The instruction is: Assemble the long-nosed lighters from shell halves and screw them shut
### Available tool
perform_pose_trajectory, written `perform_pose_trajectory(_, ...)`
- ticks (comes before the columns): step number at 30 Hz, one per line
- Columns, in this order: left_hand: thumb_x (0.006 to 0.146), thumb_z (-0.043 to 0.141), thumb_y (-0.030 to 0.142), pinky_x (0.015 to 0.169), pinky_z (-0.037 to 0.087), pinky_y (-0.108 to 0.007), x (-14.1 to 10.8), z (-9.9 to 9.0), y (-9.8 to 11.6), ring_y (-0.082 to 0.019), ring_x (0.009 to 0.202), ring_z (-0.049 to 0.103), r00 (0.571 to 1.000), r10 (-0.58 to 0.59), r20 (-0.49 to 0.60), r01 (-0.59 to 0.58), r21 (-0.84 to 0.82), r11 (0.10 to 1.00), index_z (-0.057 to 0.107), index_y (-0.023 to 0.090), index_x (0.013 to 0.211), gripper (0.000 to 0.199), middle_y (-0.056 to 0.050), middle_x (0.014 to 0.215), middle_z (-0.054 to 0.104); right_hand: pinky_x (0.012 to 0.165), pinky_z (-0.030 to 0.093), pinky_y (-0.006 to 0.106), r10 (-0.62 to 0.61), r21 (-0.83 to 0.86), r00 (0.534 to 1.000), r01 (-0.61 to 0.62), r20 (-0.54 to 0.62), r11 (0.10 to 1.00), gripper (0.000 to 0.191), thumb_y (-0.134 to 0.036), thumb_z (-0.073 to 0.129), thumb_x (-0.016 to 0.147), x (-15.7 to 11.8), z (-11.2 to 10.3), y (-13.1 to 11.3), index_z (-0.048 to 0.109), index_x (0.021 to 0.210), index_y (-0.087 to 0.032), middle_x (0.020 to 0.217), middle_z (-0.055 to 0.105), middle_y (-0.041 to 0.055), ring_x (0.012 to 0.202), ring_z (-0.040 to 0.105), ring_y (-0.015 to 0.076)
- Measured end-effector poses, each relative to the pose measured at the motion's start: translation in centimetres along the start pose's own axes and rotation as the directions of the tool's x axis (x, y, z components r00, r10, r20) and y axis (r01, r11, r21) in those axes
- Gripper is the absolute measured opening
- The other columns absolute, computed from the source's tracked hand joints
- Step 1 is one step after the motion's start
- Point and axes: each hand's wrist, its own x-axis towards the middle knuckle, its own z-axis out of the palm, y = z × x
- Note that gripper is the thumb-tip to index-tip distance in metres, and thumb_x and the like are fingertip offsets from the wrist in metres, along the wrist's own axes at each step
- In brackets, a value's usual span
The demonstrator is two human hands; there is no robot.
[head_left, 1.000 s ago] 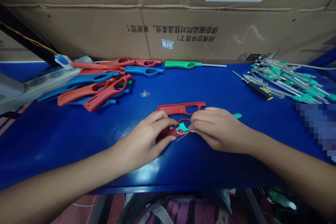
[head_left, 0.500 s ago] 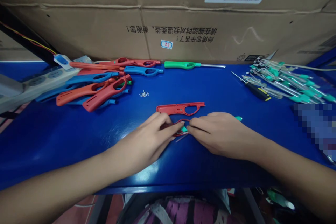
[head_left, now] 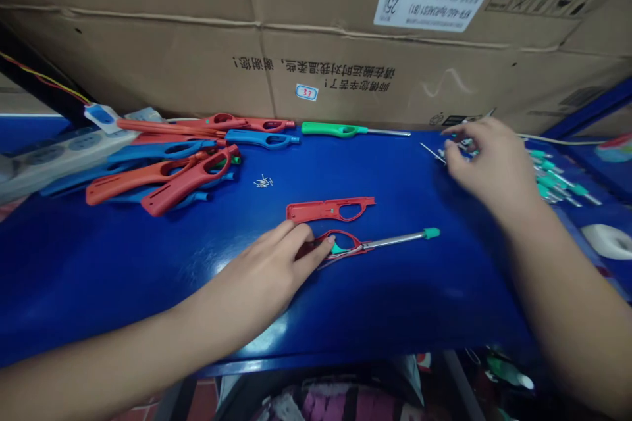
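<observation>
My left hand (head_left: 284, 256) is closed around the handle end of a red lighter shell half (head_left: 363, 247), which lies on the blue table. A teal trigger (head_left: 338, 249) sits in that shell by my fingertips. A metal tube (head_left: 395, 241) with a teal cap (head_left: 431, 233) sticks out of it to the right. Behind lies a second red shell half (head_left: 316, 210), its inner side up. My right hand (head_left: 498, 164) hangs over the pile at the far right, thumb and fingers apart, holding nothing that I can see. It covers much of the pile.
Red, orange and blue lighter shells (head_left: 180, 181) are heaped at the left beside a white power strip (head_left: 64, 151). Small pins or screws (head_left: 263, 181) lie mid-table. A green lighter (head_left: 336, 129) lies before the cardboard box (head_left: 197, 72). Teal-ended metal tubes (head_left: 560, 177) lie right.
My right hand has left the red shell and moved right and back to the pile, uncovering the metal tube. My left hand stays on the shell. The view has shifted slightly.
</observation>
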Motion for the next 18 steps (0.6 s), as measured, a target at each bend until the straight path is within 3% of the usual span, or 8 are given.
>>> perform_pose_trajectory(1,0.102,0.043,0.013,0.085,0.056,-0.041,0.1,-0.1,-0.1,-0.024,0.098,0.055,1.0,0.005,-0.012,-0.005,-0.028,1.0,0.053,0.021,0.144,0.044,-0.012,0.111,0.057,0.086,0.043,0.035,0.127,-0.095,0.988,-0.119,0.083,0.988,0.031,-0.021,0.056,0.09,0.7,0.1,1.6,0.071,0.116,-0.013,0.115,0.066,0.0186,0.106,0.06,0.0285)
perform_pose_trajectory(2,0.102,0.042,0.015,0.083,0.056,-0.04,0.2,-0.3,-0.1,-0.023,0.096,0.055,1.0,0.009,-0.022,-0.01,-0.057,0.998,0.056,0.021,0.141,0.042,-0.012,0.109,0.058,0.085,0.042,0.036,0.282,-0.18,0.945,-0.252,0.166,0.951,0.033,-0.023,0.056,0.09,1.2,0.1,3.2,0.071,0.118,-0.013,0.119,0.064,0.0208,0.108,0.059,0.03)
perform_pose_trajectory(5,0.102,0.042,0.016,0.08,0.057,-0.038,0.4,-0.5,-0.4,-0.023,0.094,0.056,0.999,0.014,-0.05,-0.019,-0.116,0.993,0.059,0.021,0.138,0.04,-0.012,0.107,0.058,0.076,0.041,0.037,0.429,-0.232,0.877,-0.381,0.214,0.895,0.034,-0.021,0.062,0.086,1.9,0.4,6.5,0.071,0.116,-0.008,0.108,0.065,0.0233,0.093,0.059,0.0293)
perform_pose_trajectory(9,0.102,0.043,0.015,0.083,0.056,-0.039,0.4,-0.3,-0.6,-0.023,0.098,0.055,0.998,0.023,-0.061,-0.033,-0.16,0.987,0.057,0.022,0.14,0.041,-0.012,0.109,0.057,0.071,0.038,0.034,0.446,-0.184,0.867,-0.412,0.223,0.892,0.027,-0.022,0.063,0.085,1.9,0.9,7.4,0.072,0.107,-0.011,0.102,0.065,0.0182,0.081,0.054,0.0218)
perform_pose_trajectory(14,0.103,0.042,0.016,0.085,0.056,-0.039,0.4,-0.2,-0.8,-0.022,0.098,0.055,0.999,0.013,-0.052,-0.022,-0.19,0.982,0.05,0.024,0.147,0.045,-0.011,0.111,0.056,0.066,0.035,0.034,0.454,-0.134,0.863,-0.434,0.22,0.891,0.019,-0.028,0.064,0.085,2.0,0.5,6.4,0.072,0.097,-0.016,0.1,0.067,0.0161,0.078,0.052,0.0211)
perform_pose_trajectory(18,0.103,0.041,0.017,0.086,0.055,-0.039,0.4,-0.3,-0.9,-0.022,0.097,0.054,0.999,0.01,-0.047,-0.019,-0.201,0.979,0.047,0.023,0.149,0.046,-0.011,0.111,0.056,0.068,0.037,0.034,0.396,-0.075,0.861,-0.394,0.319,0.916,0.012,-0.026,0.068,0.081,2.0,-0.1,6.8,0.074,0.084,-0.016,0.089,0.069,0.0124,0.073,0.054,0.0183)
